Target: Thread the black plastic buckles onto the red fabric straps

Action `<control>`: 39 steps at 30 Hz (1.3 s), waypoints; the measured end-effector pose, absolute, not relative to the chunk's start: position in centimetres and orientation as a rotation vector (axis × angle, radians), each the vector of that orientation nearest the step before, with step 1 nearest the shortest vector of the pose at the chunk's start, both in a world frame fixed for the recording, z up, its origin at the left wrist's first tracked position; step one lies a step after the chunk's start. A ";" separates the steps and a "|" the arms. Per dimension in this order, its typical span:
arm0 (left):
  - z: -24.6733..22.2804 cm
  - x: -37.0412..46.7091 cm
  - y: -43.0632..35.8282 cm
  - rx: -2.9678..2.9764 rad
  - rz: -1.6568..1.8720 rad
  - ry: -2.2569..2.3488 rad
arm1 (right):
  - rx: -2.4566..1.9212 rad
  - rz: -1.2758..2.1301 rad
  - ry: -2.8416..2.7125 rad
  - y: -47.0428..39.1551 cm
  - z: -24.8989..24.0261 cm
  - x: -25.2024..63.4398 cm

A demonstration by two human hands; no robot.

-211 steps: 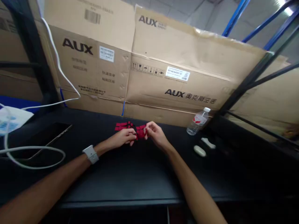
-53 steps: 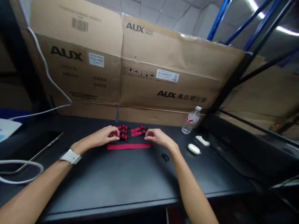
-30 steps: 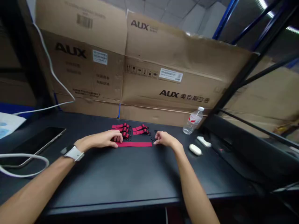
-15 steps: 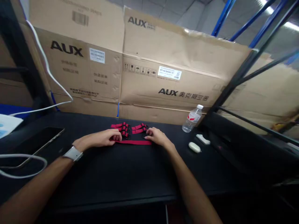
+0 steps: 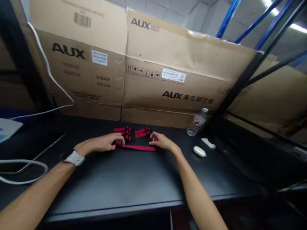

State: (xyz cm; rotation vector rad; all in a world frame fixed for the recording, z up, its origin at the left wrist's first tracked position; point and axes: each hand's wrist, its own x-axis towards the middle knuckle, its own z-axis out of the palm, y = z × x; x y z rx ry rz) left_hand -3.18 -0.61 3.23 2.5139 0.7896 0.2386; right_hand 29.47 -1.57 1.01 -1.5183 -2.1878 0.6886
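Observation:
A long red strap [image 5: 140, 148] lies across the black table. My left hand [image 5: 112, 141] is closed on its left end, fingers curled down. The strap's right end lies loose, just below my right hand [image 5: 159, 141]. That hand is closed too, thumb and fingertips together by a small black piece [image 5: 149, 140], perhaps a clip; whether it is gripped I cannot make out. Behind my left fingers is a group of folded red straps with black buckles [image 5: 125, 130]. A second group of red straps with black buckles [image 5: 143, 131] lies to its right, near my right fingertips.
On the right stand a clear water bottle [image 5: 197, 122], a white oval case [image 5: 199, 151] and a small white object [image 5: 208, 143]. A phone [image 5: 35, 148] and a white cable [image 5: 38, 163] lie left. Large cardboard boxes [image 5: 168, 105] wall off the back; a dark metal frame [image 5: 236, 86] rises right.
The strap's right end has dropped slightly towards me, apart from my right hand. My left hand has barely moved and keeps the left end.

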 end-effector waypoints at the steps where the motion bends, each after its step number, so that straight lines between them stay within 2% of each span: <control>1: 3.2 -3.2 -0.6 2.507 0.243 0.789 | -1.519 0.683 -2.192 -1.6 1.0 29.5; 6: 3.2 -3.1 -0.2 2.445 0.303 0.804 | -1.484 0.647 -2.176 -1.5 0.9 29.5; 11: 3.9 -3.0 0.0 2.255 0.506 0.812 | -1.269 1.100 -1.925 -1.4 1.1 29.3; 14: 4.6 -2.7 -0.3 2.008 0.668 0.765 | -1.125 1.250 -1.661 -1.4 1.2 28.9; 21: 4.9 -1.1 -1.6 1.320 1.102 0.511 | -1.148 1.076 -1.519 -1.2 1.7 28.6; 24: 4.4 -0.3 -1.8 1.128 1.112 0.480 | -1.146 1.055 -1.471 -1.2 1.7 28.6; 32: 3.2 1.2 -2.6 1.035 0.973 0.426 | -1.018 1.284 -1.270 -1.4 1.0 27.7; 39: 3.2 1.3 -3.0 0.995 0.727 0.440 | -1.074 1.319 -1.257 -1.2 0.6 27.4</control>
